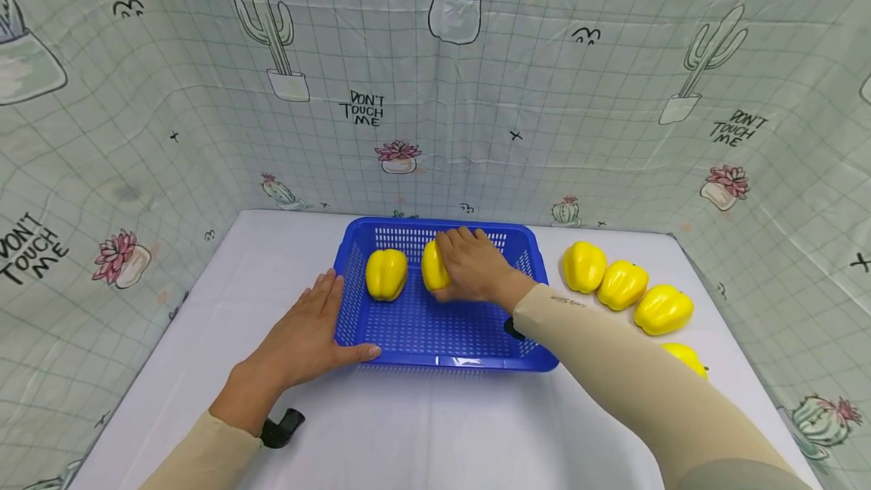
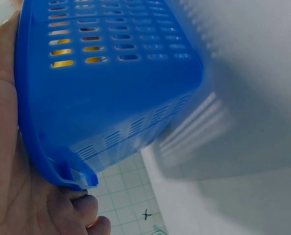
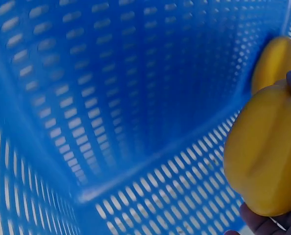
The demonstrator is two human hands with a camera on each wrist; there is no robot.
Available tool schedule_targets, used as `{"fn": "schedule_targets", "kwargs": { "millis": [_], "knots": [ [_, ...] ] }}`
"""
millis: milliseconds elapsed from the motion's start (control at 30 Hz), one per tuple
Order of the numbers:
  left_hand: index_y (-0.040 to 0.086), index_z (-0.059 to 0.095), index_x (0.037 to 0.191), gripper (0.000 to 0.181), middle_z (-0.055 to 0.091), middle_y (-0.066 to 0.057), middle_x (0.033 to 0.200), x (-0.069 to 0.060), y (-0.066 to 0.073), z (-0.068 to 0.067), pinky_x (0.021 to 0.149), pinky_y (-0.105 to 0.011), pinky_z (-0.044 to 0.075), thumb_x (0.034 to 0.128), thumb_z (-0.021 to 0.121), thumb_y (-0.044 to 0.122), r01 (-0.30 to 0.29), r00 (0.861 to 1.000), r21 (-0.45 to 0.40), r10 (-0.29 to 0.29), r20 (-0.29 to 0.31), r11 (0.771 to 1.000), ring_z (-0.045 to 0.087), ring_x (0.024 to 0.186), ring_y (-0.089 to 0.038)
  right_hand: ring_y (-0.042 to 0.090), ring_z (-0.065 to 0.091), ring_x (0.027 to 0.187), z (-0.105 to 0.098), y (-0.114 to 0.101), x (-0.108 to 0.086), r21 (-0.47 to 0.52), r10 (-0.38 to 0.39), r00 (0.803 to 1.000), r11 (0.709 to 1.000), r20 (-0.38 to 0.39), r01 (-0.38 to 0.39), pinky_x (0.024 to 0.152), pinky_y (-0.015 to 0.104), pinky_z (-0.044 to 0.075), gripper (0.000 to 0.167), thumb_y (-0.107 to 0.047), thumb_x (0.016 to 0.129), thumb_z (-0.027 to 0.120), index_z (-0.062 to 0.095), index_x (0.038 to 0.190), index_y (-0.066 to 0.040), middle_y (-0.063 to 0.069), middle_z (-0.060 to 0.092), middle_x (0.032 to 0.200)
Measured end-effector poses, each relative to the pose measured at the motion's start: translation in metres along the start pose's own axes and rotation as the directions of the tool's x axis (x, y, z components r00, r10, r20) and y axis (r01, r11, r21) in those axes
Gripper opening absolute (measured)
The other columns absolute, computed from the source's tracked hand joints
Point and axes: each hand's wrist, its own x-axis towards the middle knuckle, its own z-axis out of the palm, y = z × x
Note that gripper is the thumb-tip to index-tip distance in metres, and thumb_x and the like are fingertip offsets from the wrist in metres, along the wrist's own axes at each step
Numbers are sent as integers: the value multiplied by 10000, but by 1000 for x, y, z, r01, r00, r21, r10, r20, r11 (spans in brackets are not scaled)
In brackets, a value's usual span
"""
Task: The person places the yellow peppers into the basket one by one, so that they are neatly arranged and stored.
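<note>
A blue perforated plastic basket (image 1: 469,360) sits on the white table. My right hand (image 1: 476,267) reaches inside it and grips a yellow bell pepper (image 1: 434,267), thumb on one side and fingers on the other. In the right wrist view that pepper (image 3: 265,152) is seen close up, partly covering a second bell pepper (image 3: 278,63) behind it. This second bell pepper (image 1: 386,275) stands in the basket's left part. My left hand (image 1: 299,335) rests against the basket's near left corner, fingers fairly straight along the left rim and thumb on the front rim.
Several more yellow bell peppers (image 1: 622,284) lie in a slanting row to the right of the basket; my right forearm partly covers the nearest one (image 1: 686,358). A patterned cloth (image 1: 449,112) hangs behind and at both sides of the white table (image 1: 408,429).
</note>
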Motion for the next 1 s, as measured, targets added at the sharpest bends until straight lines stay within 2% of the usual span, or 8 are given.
{"fn": "schedule_targets", "kwargs": {
  "millis": [233,533,767,1000],
  "knots": [
    [-89,167,1645,1352,108,-284,1741,0,1,0,1315,-575,164,818,610,884,-11,1000,4,11,-14,1000,138,1621,-451,304,563,1172,17,-5,4,-6,15,997,1000,69,-14,1048,493,516,821,-652,860,724,509,1381,-56,127,610,1305],
    [-90,168,1645,1359,107,-287,1740,0,0,0,1312,-585,169,815,591,899,-12,1000,-8,12,-10,1000,140,1619,-458,282,565,1144,26,-4,8,-31,13,997,999,77,-10,993,445,521,831,-668,865,706,506,1396,-62,112,611,1303],
    [-100,171,1640,1362,105,-291,1739,-1,-1,0,1314,-585,164,815,592,898,-12,1000,-14,12,-9,1000,137,1619,-458,271,560,1094,30,-5,9,-27,14,996,1000,83,-12,924,408,520,823,-687,863,718,508,1369,-72,95,615,1237],
    [-95,167,1643,1367,107,-291,1739,-1,0,0,1311,-591,169,812,581,908,-17,1000,-16,17,-10,1000,142,1617,-462,276,574,1133,31,-4,11,-16,29,995,999,95,-28,977,422,524,843,-687,867,720,500,1395,-69,103,619,1281]
  ]
}}
